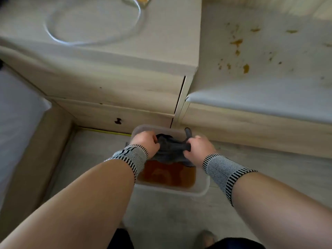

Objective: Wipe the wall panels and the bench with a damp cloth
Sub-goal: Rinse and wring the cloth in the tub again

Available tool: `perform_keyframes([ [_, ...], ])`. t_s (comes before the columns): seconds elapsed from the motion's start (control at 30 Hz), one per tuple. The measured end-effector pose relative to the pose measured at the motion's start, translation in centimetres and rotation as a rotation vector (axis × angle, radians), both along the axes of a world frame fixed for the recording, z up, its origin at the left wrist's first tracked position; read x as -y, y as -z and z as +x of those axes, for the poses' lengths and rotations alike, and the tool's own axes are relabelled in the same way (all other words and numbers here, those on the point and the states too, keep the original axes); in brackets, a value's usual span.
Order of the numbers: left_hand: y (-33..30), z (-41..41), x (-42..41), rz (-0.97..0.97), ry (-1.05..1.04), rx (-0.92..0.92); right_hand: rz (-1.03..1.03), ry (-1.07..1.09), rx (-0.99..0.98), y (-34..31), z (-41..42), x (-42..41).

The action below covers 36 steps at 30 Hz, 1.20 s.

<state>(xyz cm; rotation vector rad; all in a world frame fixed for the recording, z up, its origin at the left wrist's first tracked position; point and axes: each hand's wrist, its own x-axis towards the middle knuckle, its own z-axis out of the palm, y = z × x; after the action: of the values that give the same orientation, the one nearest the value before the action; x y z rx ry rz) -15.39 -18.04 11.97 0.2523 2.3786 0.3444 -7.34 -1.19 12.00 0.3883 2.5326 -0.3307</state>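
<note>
Nearest to us in the head view, our two forearms reach forward and down, each with a patterned black-and-white wristband (221, 170) at the wrist; our left hand (144, 143) and right hand (199, 147) both grip a dark grey cloth (169, 149), fingers curled round its bunched ends, holding it over a translucent plastic tub (202, 190); the tub stands on the pale floor (161, 212) and holds brownish water (167, 176); the cloth's lower edge hangs down to the water, whether it touches we cannot tell; just beyond the tub is a light wooden cabinet (100, 76) with a dark knob (117, 121) on its lower drawer; to the cabinet's right sits the bench (269, 78), its grey padded worktop spotted with orange-brown stains (246, 68); at far left a white bed edge (16, 114) shows.
</note>
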Motion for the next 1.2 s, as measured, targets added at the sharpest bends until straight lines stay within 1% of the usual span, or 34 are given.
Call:
perform_keyframes([
  [0.07, 6.3, -0.3, -0.3, -0.066, 0.079, 0.037, 0.013, -0.027, 0.105, 5.9, -0.3, -0.5],
  [0.17, 14.5, -1.1, -1.0, -0.219, 0.264, 0.099, 0.111, -0.102, 0.254, 13.6, -0.8, -1.2],
  [0.23, 18.6, -1.7, -1.5, -0.276, 0.351, 0.111, 0.139, -0.169, 0.333, 17.1, -1.8, -1.4],
  [0.27, 20.4, -2.0, -1.8, -0.292, 0.385, 0.117, 0.121, -0.199, 0.354, 18.5, -2.3, -1.4],
  [0.37, 23.6, -2.4, -2.3, -0.363, 0.514, 0.125, 0.054, -0.279, 0.327, 22.0, -3.2, -0.6],
  [0.43, 24.6, -2.2, -2.8, -0.436, 0.581, 0.114, 0.031, -0.246, 0.327, 23.9, -2.9, 0.3],
  [0.5, 25.3, -1.3, -3.2, -0.502, 0.602, 0.114, -0.004, -0.161, 0.335, 25.5, -1.7, 0.9],
  [0.53, 25.5, -0.7, -3.3, -0.503, 0.606, 0.115, -0.015, -0.106, 0.313, 26.0, -1.1, 1.0],
  [0.6, 26.1, 0.0, -3.3, -0.390, 0.603, 0.122, -0.005, -0.036, 0.248, 26.4, 0.0, 1.0],
  [0.63, 26.1, 0.0, -3.3, -0.292, 0.564, 0.132, 0.002, -0.017, 0.219, 26.6, 0.3, 0.9],
  [0.7, 25.6, -0.6, -3.4, -0.059, 0.394, 0.157, -0.037, 0.039, 0.203, 27.0, 0.1, 0.8],
  [0.77, 24.7, -1.6, -3.6, 0.158, 0.165, 0.195, -0.184, 0.090, 0.222, 27.0, -1.2, 1.0],
  [0.83, 24.2, -2.5, -3.6, 0.283, -0.037, 0.203, -0.363, 0.148, 0.219, 26.5, -2.5, 1.0],
  [0.87, 24.2, -2.8, -3.4, 0.289, -0.094, 0.186, -0.425, 0.213, 0.198, 26.3, -3.1, 0.9],
  [0.93, 24.5, -3.3, -2.8, 0.180, -0.152, 0.164, -0.436, 0.358, 0.141, 25.9, -3.5, 0.4],
  [0.97, 24.4, -3.3, -2.6, 0.110, -0.171, 0.175, -0.351, 0.384, 0.127, 25.6, -3.4, 0.2],
  [1.0, 24.3, -3.1, -2.6, 0.074, -0.200, 0.209, -0.201, 0.358, 0.111, 25.7, -3.2, 0.0],
  [1.03, 24.1, -2.9, -2.7, 0.084, -0.258, 0.272, -0.071, 0.324, 0.131, 25.8, -3.1, 0.0],
  [1.07, 23.9, -2.6, -3.1, 0.119, -0.339, 0.360, -0.023, 0.336, 0.150, 25.9, -3.0, 0.2],
  [1.1, 23.6, -2.2, -3.6, 0.165, -0.444, 0.456, -0.067, 0.392, 0.177, 25.8, -3.2, 0.4],
  [1.13, 23.6, -1.9, -3.8, 0.218, -0.558, 0.538, -0.196, 0.473, 0.173, 25.5, -3.7, 0.7],
  [1.17, 23.6, -1.6, -4.1, 0.279, -0.665, 0.617, -0.371, 0.569, 0.131, 24.9, -4.3, 0.9],
  [1.2, 23.9, -1.3, -4.2, 0.345, -0.744, 0.700, -0.556, 0.680, 0.045, 24.1, -4.8, 1.2],
])
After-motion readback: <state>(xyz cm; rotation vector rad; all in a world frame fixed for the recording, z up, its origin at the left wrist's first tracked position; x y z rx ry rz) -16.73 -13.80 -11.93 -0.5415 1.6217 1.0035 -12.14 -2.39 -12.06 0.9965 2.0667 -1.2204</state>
